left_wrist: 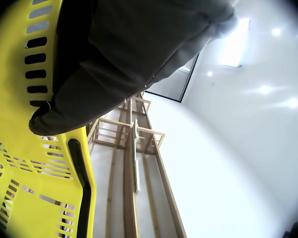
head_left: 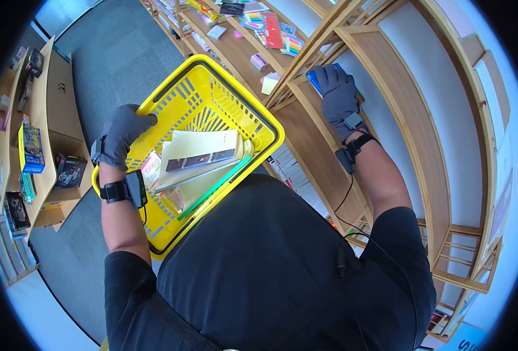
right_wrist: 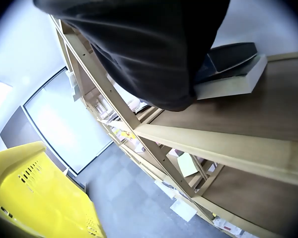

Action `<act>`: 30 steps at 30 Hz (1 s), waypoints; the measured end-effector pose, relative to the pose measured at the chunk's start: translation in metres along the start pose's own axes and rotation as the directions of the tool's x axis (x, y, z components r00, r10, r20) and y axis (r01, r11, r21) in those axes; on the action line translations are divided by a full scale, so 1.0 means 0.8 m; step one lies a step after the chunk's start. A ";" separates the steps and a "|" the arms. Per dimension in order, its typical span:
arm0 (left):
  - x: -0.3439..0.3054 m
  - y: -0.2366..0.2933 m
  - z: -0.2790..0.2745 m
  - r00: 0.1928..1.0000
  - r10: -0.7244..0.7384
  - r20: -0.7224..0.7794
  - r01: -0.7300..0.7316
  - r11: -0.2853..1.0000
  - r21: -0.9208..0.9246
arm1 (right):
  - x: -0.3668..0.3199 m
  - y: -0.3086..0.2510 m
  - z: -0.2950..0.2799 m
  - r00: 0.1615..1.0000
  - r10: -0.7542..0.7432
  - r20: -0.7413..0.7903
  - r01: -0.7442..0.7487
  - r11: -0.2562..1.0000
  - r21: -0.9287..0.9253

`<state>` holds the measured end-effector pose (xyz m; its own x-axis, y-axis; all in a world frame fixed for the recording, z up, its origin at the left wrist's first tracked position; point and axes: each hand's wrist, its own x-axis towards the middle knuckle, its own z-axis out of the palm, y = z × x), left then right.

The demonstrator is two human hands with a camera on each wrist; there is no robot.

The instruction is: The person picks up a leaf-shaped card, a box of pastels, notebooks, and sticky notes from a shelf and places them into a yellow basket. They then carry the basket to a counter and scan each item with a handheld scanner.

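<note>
My gloved left hand [head_left: 123, 130] grips the side rim of a yellow shopping basket [head_left: 196, 65]; the left wrist view shows the thumb [left_wrist: 54, 116] over its slotted wall. Inside the basket lie pale books or booklets [head_left: 197, 143], one with a dark band, and a thin green-edged item [head_left: 215, 188]. My gloved right hand [head_left: 336, 96] is over a blue-covered book [head_left: 314, 82] on a wooden shelf at the right. Its page block [right_wrist: 233, 85] shows beside the hand in the right wrist view. The fingertips' hold on the book is hidden, so I cannot tell whether they grip it.
A wooden shelf frame [head_left: 344, 29] rises beside my right arm. Flat stationery packs, including a red one [head_left: 273, 32], lie on the shelf ahead. Another unit at the left holds boxed goods, among them a blue and yellow box [head_left: 32, 149]. Grey floor [head_left: 110, 52] runs between them.
</note>
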<state>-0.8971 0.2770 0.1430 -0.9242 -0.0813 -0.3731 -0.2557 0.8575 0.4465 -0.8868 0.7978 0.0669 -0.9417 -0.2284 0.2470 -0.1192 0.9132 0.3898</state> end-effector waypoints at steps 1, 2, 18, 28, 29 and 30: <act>0.000 0.001 -0.001 1.000 -0.006 0.008 0.006 1.000 -0.001 | 0.001 0.007 -0.006 0.999 -0.042 -0.033 0.043 0.999 0.023; 0.001 0.003 -0.001 1.000 -0.015 0.012 0.015 1.000 -0.003 | 0.001 0.013 -0.010 0.994 -0.082 -0.065 0.085 0.995 0.044; 0.014 -0.006 -0.004 0.999 0.027 0.021 -0.030 0.991 0.132 | 0.016 0.069 0.007 0.964 0.127 0.232 -0.165 0.974 0.153; 0.010 -0.006 -0.010 0.999 0.024 0.047 -0.026 0.999 0.048 | 0.027 0.057 -0.032 0.871 0.379 0.313 -0.396 0.918 -0.010; 0.011 -0.008 -0.009 0.999 0.028 0.045 -0.030 0.999 0.027 | 0.024 0.061 -0.023 0.879 0.368 0.303 -0.382 0.924 -0.017; 0.015 -0.011 -0.007 0.999 0.027 0.039 -0.028 0.999 0.016 | 0.026 0.066 -0.020 0.888 0.355 0.293 -0.365 0.931 -0.022</act>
<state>-0.9071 0.2659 0.1391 -0.9190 -0.0382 -0.3925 -0.2256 0.8673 0.4438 -0.9075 0.8361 0.1065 -0.9704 0.2207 0.0978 0.2400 0.9258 0.2922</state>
